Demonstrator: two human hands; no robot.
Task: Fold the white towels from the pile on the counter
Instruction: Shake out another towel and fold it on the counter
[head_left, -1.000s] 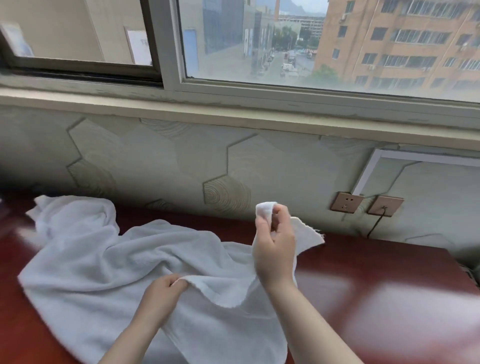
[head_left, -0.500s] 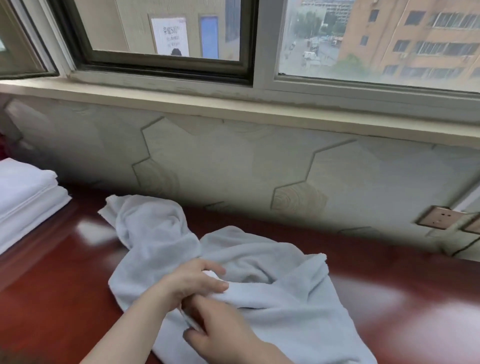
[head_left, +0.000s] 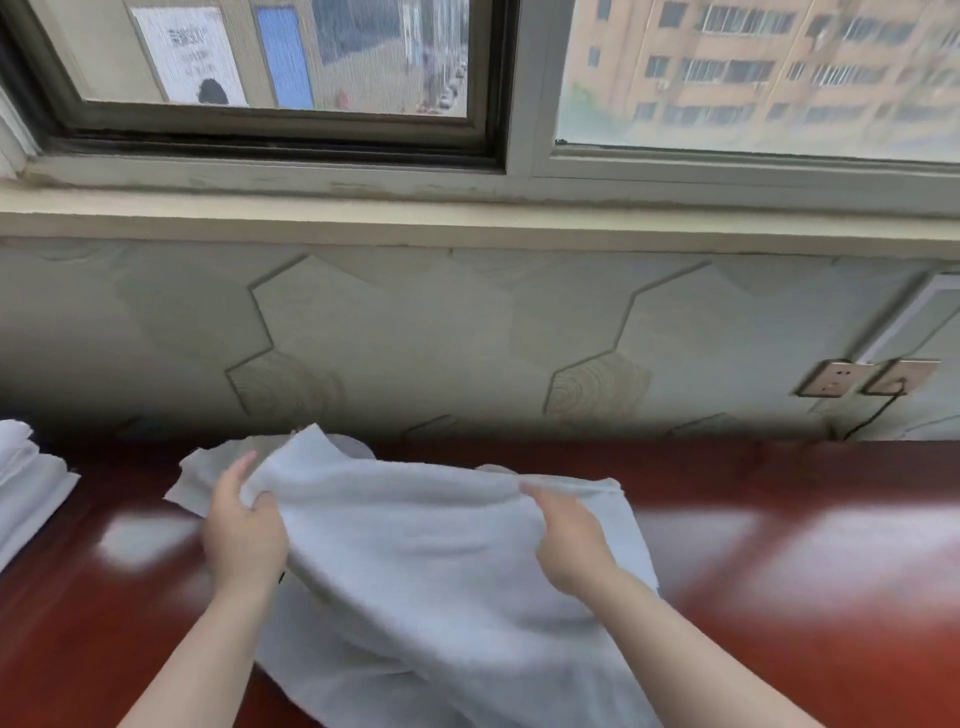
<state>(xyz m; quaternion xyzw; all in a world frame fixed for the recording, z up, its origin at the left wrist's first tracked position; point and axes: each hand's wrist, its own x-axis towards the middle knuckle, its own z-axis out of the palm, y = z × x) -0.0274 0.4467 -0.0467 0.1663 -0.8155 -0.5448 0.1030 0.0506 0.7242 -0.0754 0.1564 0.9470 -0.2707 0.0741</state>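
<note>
A white towel (head_left: 415, 561) is stretched between my two hands above the glossy red-brown counter (head_left: 805, 571). My left hand (head_left: 241, 530) grips the towel's far left edge, thumb on top and fingers under the cloth. My right hand (head_left: 569, 540) pinches the far right edge, its fingertips hidden in the fabric. The towel sags toward me and its near part drapes over the counter between my forearms. A loose corner (head_left: 197, 478) lies on the counter behind my left hand.
A stack of folded white towels (head_left: 26, 493) sits at the counter's left edge. Behind the counter a hexagon-patterned wall (head_left: 415, 338) rises to a window sill. Two wall sockets (head_left: 862, 379), one with a black cable, are at the right.
My hands, close together on the bunched towel half a second ago, have moved apart and lifted its far edge, spreading the cloth wide. The view has shifted right.
</note>
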